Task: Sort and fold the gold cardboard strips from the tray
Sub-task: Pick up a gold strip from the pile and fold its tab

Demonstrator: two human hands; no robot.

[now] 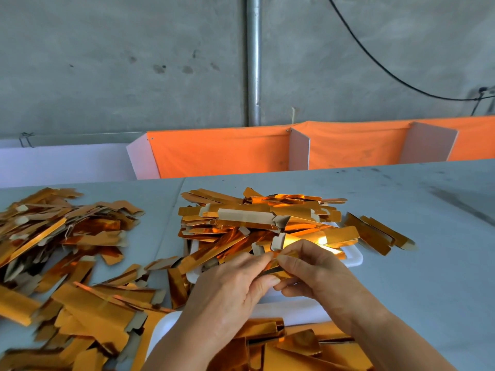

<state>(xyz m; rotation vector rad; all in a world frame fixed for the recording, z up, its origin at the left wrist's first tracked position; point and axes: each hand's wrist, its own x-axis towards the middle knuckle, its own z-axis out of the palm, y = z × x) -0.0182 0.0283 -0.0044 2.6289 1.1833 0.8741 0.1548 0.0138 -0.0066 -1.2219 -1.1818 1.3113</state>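
Note:
A white tray in the middle of the table is heaped with gold cardboard strips. Just in front of that heap, my left hand and my right hand meet and pinch one small gold strip between their fingertips. The strip is mostly hidden by my fingers. A second white tray near the bottom edge holds more gold pieces under my forearms.
Loose gold strips cover the left part of the grey table. A few more gold strips lie right of the tray. Orange cloth bins with white dividers stand behind the table, against a concrete wall.

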